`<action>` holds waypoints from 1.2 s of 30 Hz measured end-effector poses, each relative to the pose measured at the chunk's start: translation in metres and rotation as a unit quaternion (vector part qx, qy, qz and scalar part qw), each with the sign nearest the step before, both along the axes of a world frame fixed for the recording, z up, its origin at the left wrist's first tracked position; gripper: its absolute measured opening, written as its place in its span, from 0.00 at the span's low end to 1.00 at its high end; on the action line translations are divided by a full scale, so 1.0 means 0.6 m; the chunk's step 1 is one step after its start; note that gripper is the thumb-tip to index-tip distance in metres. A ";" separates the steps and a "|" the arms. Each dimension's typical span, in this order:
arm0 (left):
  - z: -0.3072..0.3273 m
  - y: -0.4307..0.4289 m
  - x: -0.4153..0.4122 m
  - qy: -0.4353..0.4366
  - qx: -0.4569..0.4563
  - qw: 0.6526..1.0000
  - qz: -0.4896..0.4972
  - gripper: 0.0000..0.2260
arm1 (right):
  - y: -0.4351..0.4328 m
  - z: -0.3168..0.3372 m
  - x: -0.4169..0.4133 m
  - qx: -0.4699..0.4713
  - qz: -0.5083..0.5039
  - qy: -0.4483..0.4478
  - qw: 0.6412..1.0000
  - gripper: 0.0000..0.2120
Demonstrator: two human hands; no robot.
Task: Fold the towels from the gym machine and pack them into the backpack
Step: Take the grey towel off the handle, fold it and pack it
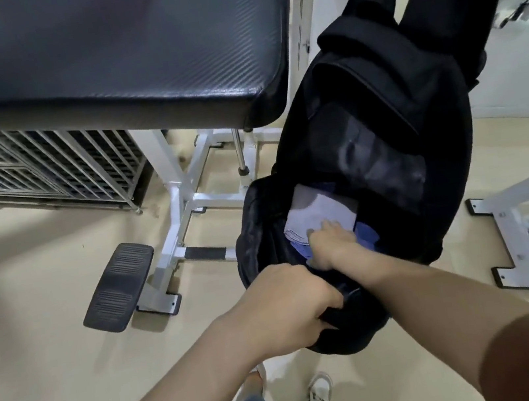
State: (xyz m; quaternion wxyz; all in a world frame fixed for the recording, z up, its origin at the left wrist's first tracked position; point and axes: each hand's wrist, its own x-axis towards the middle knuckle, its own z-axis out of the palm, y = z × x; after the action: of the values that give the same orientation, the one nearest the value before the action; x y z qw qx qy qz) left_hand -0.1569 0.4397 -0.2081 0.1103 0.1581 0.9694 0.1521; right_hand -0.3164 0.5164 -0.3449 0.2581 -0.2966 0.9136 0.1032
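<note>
Gripping the near rim of the black backpack (442,172), your left hand (287,307) has its fingers curled tight round the fabric and holds the mouth open at about 6 o'clock of the bag. The head view looks down into the main compartment, which stands unzipped on the beige floor (25,273), its flap laid back toward 12 o'clock.

Your right hand (330,242) reaches inside, fingers bent down onto the stack. Whether they pinch the cloth or only press on it cannot be told from this angle. A folded pale grey towel (320,212) lies on top, at 11 o'clock of that hand. A blue towel (367,234) shows under it, poking out at 3 o'clock beside your wrist.

At 10 o'clock of the bag stands a black padded bench (114,50) on a white frame (182,192), with a ribbed foot plate (119,287) on the floor at 9 o'clock. A wire cage (25,162) sits under the bench's far left side. One pale shoe (316,396) shows at the bottom edge.
</note>
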 end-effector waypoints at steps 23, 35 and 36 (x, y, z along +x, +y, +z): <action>-0.032 -0.031 0.001 -0.126 -0.084 0.987 0.061 0.03 | 0.048 0.216 0.076 -0.496 -0.123 -0.014 0.859 0.13; 0.094 -0.127 0.003 0.018 0.133 0.970 0.204 0.11 | -0.037 0.486 0.077 -0.660 0.049 0.099 0.743 0.11; 0.126 -0.145 0.004 0.077 0.170 0.956 0.228 0.13 | -0.057 0.499 0.071 -0.657 0.058 0.101 0.745 0.11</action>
State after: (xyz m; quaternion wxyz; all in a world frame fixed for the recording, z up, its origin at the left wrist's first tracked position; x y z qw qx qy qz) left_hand -0.1545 0.3526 -0.1326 -0.0308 -0.0396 0.9449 0.3234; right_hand -0.2737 0.4823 -0.0453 -0.1010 -0.4335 0.7574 -0.4777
